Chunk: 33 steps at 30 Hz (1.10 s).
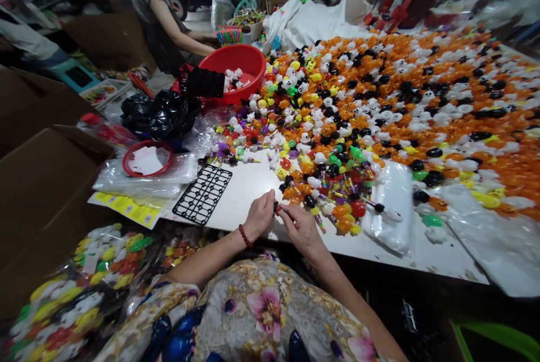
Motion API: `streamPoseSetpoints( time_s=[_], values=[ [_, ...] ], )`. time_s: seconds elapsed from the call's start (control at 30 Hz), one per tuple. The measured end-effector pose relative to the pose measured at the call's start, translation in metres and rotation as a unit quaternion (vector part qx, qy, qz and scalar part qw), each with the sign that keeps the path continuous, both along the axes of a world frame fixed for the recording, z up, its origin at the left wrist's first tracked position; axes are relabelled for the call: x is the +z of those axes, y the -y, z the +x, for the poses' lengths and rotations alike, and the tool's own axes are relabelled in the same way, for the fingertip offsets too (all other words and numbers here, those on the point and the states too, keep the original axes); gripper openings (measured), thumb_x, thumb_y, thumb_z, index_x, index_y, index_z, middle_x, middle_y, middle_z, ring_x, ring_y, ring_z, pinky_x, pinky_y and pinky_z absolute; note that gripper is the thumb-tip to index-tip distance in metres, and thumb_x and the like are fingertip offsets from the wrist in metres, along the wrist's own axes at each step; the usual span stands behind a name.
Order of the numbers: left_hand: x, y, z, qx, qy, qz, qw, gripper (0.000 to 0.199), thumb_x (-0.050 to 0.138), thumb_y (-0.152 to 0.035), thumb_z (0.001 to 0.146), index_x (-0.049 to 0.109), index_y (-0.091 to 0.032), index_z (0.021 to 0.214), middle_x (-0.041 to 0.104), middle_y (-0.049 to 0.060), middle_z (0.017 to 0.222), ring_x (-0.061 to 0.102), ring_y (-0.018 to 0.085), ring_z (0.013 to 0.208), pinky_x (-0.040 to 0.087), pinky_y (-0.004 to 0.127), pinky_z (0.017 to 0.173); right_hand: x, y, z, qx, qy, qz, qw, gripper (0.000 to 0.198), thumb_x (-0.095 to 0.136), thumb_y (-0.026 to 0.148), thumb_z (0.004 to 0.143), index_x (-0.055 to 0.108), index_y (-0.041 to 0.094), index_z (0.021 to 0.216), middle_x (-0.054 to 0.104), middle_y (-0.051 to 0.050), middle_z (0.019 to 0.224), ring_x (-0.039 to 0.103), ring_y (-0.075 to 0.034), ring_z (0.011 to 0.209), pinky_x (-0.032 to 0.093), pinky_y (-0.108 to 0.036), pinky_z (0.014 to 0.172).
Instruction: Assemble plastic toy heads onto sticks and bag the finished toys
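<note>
At the table's near edge my two hands meet around a small black and red piece (276,208), too small to name its kind. My left hand (260,217), with a red bead bracelet at its wrist, is closed on the black part. My right hand (301,227) pinches the red end from the other side. Just right of them lies a heap of small plastic toys (337,188), with pumpkins, ghosts and striped sticks among them. A black plastic grid (202,194) rests flat on the white table (248,182) to the left.
Orange, white and black toys (422,103) cover the table's far and right side. Clear plastic bags (388,204) lie at right. A red tub (232,69), a small red basket (147,158) and a black bag (160,112) stand left. Another person (164,19) works behind. Cardboard boxes (42,204) flank the left.
</note>
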<state>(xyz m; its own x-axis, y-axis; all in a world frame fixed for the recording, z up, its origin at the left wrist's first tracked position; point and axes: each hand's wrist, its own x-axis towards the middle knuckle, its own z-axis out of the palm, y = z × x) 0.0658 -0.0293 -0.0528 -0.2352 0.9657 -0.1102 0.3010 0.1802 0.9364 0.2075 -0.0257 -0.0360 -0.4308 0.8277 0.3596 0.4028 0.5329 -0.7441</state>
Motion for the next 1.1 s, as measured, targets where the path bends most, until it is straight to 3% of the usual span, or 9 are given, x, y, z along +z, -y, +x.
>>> streamPoseSetpoints(
  time_s=[0.17,0.3,0.43,0.53,0.7,0.83,0.93,1.03,1.1],
  values=[
    [-0.006,0.001,0.006,-0.006,0.034,-0.026,0.999,0.06,0.032,-0.071,0.089,0.046,-0.022,0.059,0.047,-0.002,0.054,0.044,0.014,0.056,0.035,0.029,0.058,-0.01,0.007,-0.007,-0.014,0.035,0.029,0.999,0.029,0.043,0.024,0.097,0.071,0.018,0.094,0.069,-0.008,0.077,0.065,-0.02,0.07,0.055,-0.031,0.066],
    [-0.005,-0.024,-0.004,-0.025,0.097,-0.052,0.994,0.053,0.028,-0.059,0.095,0.054,-0.02,0.07,0.048,-0.002,0.055,0.045,0.014,0.053,0.039,0.027,0.057,0.001,-0.022,0.01,-0.055,0.029,0.059,0.996,0.033,0.041,0.031,0.099,0.069,0.018,0.11,0.072,-0.011,0.091,0.068,-0.021,0.084,0.057,-0.034,0.076],
    [0.0,-0.064,-0.022,0.003,-0.07,0.001,0.998,0.014,0.048,-0.022,0.089,0.06,-0.019,0.095,0.058,0.002,0.08,0.056,0.017,0.076,0.046,0.029,0.076,0.025,-0.073,0.044,-0.235,0.083,0.134,0.959,0.042,0.042,0.036,0.097,0.059,0.014,0.129,0.066,-0.019,0.114,0.061,-0.03,0.107,0.05,-0.051,0.094],
    [0.0,-0.092,-0.03,-0.027,-0.177,0.039,0.983,0.036,0.053,-0.009,0.079,0.059,-0.02,0.113,0.055,0.008,0.109,0.056,0.02,0.098,0.044,0.033,0.092,0.033,-0.098,0.054,-0.306,0.142,0.197,0.921,0.046,0.048,0.035,0.094,0.056,0.011,0.132,0.056,-0.024,0.13,0.048,-0.038,0.122,0.04,-0.064,0.1],
    [-0.003,-0.116,-0.036,-0.056,-0.168,0.022,0.984,0.022,0.055,-0.005,0.074,0.06,-0.019,0.089,0.053,0.006,0.098,0.053,0.022,0.099,0.042,0.036,0.096,0.008,-0.085,0.018,-0.176,0.144,0.216,0.95,0.044,0.045,0.029,0.096,0.051,0.016,0.137,0.056,-0.02,0.128,0.052,-0.031,0.118,0.047,-0.053,0.1],
    [-0.003,-0.101,-0.039,-0.037,-0.12,0.017,0.992,0.011,0.053,-0.014,0.08,0.056,-0.02,0.088,0.055,0.002,0.083,0.054,0.017,0.081,0.046,0.032,0.08,-0.022,-0.065,-0.015,-0.083,0.125,0.187,0.971,0.048,0.042,0.017,0.094,0.046,0.017,0.142,0.055,-0.018,0.134,0.053,-0.029,0.121,0.048,-0.051,0.102],
    [-0.001,-0.079,-0.039,-0.099,0.003,-0.007,0.995,0.008,0.056,-0.026,0.081,0.057,-0.019,0.085,0.054,-0.002,0.073,0.05,0.013,0.065,0.044,0.025,0.064,-0.033,-0.064,-0.027,-0.054,0.115,0.16,0.979,0.053,0.04,0.01,0.091,0.046,0.017,0.143,0.054,-0.018,0.137,0.049,-0.031,0.128,0.044,-0.054,0.106],
    [0.006,-0.071,-0.043,-0.19,0.17,-0.028,0.967,0.019,0.065,-0.033,0.074,0.061,-0.017,0.083,0.056,-0.001,0.074,0.05,0.011,0.063,0.042,0.024,0.063,-0.035,-0.07,-0.03,-0.035,0.106,0.125,0.986,0.051,0.039,0.008,0.09,0.051,0.018,0.139,0.062,-0.017,0.125,0.059,-0.03,0.115,0.05,-0.051,0.099],
    [0.014,-0.082,-0.051,-0.171,0.178,-0.028,0.969,0.02,0.067,-0.034,0.074,0.063,-0.016,0.083,0.059,0.0,0.077,0.052,0.012,0.066,0.043,0.025,0.065,-0.034,-0.073,-0.028,-0.035,0.101,0.099,0.989,0.047,0.04,0.011,0.092,0.054,0.018,0.136,0.066,-0.016,0.113,0.065,-0.028,0.101,0.055,-0.047,0.09]
  ],
)
